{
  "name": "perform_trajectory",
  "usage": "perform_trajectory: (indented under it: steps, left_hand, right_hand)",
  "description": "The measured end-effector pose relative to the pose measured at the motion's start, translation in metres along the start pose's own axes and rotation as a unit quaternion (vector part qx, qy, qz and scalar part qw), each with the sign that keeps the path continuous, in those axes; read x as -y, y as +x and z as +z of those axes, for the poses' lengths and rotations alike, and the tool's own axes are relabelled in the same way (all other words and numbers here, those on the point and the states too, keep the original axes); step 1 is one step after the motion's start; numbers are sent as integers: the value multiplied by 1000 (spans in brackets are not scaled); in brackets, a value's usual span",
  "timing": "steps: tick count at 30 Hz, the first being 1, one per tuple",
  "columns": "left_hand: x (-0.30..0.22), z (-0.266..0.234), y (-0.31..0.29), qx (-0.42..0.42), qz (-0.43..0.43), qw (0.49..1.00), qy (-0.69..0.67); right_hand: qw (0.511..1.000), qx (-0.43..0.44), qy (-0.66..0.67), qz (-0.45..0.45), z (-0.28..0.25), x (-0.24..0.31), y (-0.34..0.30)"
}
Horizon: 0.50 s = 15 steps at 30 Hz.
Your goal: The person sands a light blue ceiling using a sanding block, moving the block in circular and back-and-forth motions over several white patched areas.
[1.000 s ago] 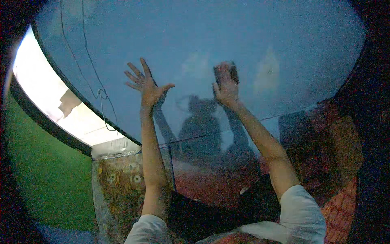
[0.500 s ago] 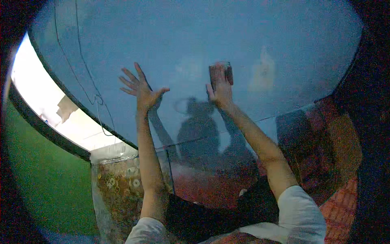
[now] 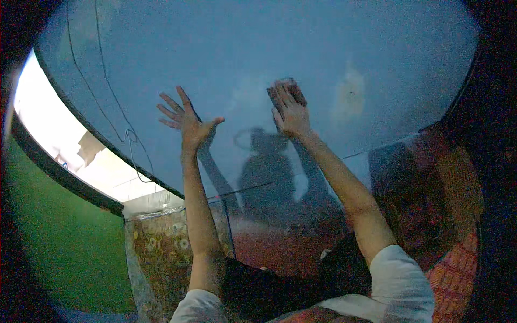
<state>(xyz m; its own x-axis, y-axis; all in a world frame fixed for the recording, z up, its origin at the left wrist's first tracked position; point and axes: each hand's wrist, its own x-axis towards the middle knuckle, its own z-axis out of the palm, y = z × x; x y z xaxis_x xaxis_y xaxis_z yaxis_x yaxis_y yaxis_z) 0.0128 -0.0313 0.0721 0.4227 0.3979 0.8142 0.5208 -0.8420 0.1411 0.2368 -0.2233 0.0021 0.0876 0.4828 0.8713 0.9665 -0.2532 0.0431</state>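
Observation:
My left hand is at the pale blue wall, its fingers and thumb spread wide and nothing in it. A shadow lies right beside it. To the right, my right hand presses a dark reddish-brown rectangular pad against the same wall. Its fingers lie along the pad, which is tilted to the left and partly covered by them. What the pad is made of I cannot make out. A pale patch marks the wall to the right of my right hand.
Thin wires hang down the wall at the left, near a bright opening. Below the opening are a green surface and a patterned covering. A red patterned cloth lies at the lower right.
My right hand has shifted slightly left, and the pad has turned from nearly upright to a leftward tilt. My left hand has stayed almost in place, spread.

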Motion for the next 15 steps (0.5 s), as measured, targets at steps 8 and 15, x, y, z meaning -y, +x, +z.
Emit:
perform_trajectory:
  steps: [8,15]
  left_hand:
    - [-3,2,0,-1,15,1000,-3]
    - [-4,0,-5,3,-1,1000,16]
  right_hand:
    - [976,-128,129,116,3,-6,9]
    - [993,-43,104,36,-18,-5,27]
